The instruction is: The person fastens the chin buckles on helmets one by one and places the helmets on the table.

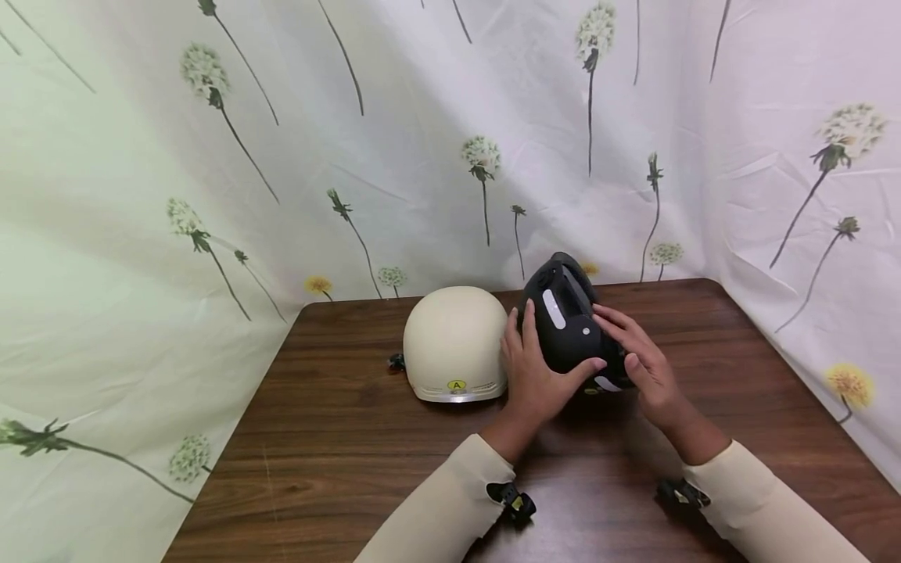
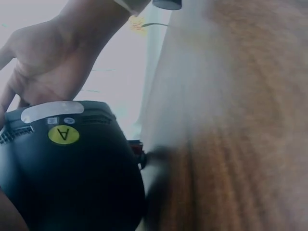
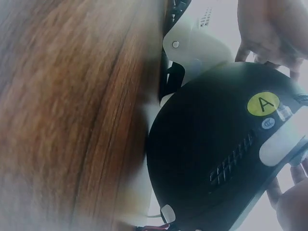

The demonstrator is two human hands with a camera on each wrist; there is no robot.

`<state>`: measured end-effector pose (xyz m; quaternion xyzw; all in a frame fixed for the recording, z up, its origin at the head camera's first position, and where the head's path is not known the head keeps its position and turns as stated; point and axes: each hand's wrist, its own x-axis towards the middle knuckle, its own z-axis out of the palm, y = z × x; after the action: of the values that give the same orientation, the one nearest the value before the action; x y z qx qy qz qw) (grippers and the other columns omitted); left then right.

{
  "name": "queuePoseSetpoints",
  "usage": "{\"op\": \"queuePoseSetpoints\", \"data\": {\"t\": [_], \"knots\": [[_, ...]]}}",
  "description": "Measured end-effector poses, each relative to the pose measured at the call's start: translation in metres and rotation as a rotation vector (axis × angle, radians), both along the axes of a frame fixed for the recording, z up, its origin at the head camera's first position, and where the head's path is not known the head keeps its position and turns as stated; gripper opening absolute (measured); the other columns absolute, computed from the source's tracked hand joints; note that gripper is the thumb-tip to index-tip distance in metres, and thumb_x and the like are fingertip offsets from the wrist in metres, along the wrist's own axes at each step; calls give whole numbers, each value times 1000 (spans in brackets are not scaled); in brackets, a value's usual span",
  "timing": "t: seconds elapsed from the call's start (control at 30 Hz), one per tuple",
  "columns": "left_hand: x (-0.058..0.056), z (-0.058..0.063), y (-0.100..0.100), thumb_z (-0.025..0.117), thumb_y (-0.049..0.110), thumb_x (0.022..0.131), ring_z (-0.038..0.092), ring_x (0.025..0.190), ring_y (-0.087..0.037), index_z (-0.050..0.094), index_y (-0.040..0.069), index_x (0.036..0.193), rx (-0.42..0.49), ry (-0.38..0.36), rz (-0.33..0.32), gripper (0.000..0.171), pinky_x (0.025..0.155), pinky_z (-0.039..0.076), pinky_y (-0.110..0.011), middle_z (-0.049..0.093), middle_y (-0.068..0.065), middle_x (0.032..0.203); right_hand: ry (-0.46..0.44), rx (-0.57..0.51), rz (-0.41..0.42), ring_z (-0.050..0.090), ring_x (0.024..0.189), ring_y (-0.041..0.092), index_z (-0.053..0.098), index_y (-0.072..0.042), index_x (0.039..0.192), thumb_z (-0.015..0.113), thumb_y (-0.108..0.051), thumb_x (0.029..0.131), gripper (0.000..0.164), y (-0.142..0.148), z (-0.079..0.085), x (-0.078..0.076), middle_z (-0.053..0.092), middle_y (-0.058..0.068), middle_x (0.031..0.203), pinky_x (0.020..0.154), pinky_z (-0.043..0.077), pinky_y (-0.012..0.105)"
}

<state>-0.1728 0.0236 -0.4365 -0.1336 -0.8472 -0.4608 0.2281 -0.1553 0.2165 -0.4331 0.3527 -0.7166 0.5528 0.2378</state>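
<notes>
A black helmet (image 1: 568, 344) is tilted on the table between my two hands, its opening facing up and away and a pale strip on its side. My left hand (image 1: 535, 383) grips its left side, fingers spread along the shell and thumb across the near part. On the other side, my right hand (image 1: 651, 379) holds it with the fingertips at the rim of the opening. A yellow "A" sticker (image 3: 263, 104) shows on the shell in the right wrist view. Close to the left fingers sits a cream helmet (image 1: 456, 336), dome up.
The helmets are toward the back of a dark wooden table (image 1: 338, 469). Behind and beside it hangs a white cloth (image 1: 422, 156) printed with dandelions. A black buckle (image 1: 396, 362) sticks out left of the cream helmet.
</notes>
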Motion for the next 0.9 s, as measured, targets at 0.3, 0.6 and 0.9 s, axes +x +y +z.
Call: {"op": "queuePoseSetpoints", "data": {"t": [0.3,0.6,0.9], "knots": [[0,13,0,92,68,75,37,161,-43,30,12,173,-115,5,29,129,124,40,-64,30,-22,176,0,39,7,43,157,20,53,9,155,33,-14,117,48,0,-1,-3,45,30,165,126,31,20],[-2,7,4,88,62,81,39,160,-44,32,6,171,2,-41,15,120,125,41,-64,33,-24,174,-21,-5,-177,46,154,10,58,7,152,43,-4,114,43,9,6,-4,50,20,165,123,32,17],[-3,-1,1,86,60,84,32,163,-36,27,9,173,103,-109,-50,118,129,37,-61,30,-17,177,-165,-31,-583,37,159,36,65,7,145,64,-5,106,41,23,0,-6,52,27,161,130,30,38]]}}
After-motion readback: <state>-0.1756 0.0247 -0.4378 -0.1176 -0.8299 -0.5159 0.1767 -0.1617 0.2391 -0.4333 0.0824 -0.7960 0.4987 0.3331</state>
